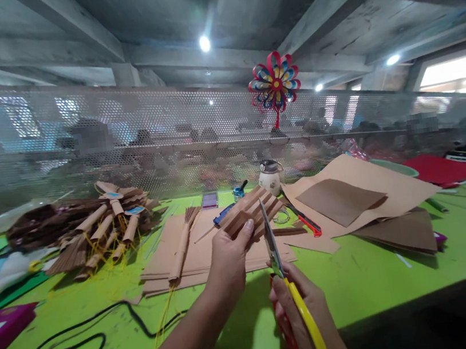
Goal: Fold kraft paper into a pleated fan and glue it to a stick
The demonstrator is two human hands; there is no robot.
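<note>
My left hand (231,253) pinches a pleated piece of brown paper (247,213) between thumb and fingers, holding it above the table. In my right hand (306,297) is a pair of scissors (273,250) with yellow and red handles, its blades pointing up at the right edge of the folded paper. Whether the blades touch the paper I cannot tell. Beneath both hands lies a stack of flat brown paper sheets (163,268). A rolled paper piece with a fringed end (181,245) rests on that stack, with yellow strings trailing from it.
At left is a heap of rolled paper pieces (102,227) with yellow strings. A black cable (64,331) crosses the green table (389,297). A red utility knife (309,224), a white jar (271,179) and large brown sheets (395,186) lie to the right. Behind stands a perforated metal screen (190,117).
</note>
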